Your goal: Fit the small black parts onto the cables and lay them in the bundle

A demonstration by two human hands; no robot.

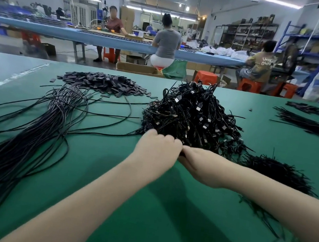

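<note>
- Cable bundle: lay fanned along the left of the green desk.
- Small black parts: heaped at the far side, behind the bundle.
- Left hand: fingers curled at the near edge of the tangled cable pile; what it held was hidden.
- Right hand: touching the left hand, pinching something dark.

A green counter is seen. A long bundle of black cables is laid on its left. A flat heap of small black parts is spread behind it. A tangled pile of cables is heaped in the middle.
</note>
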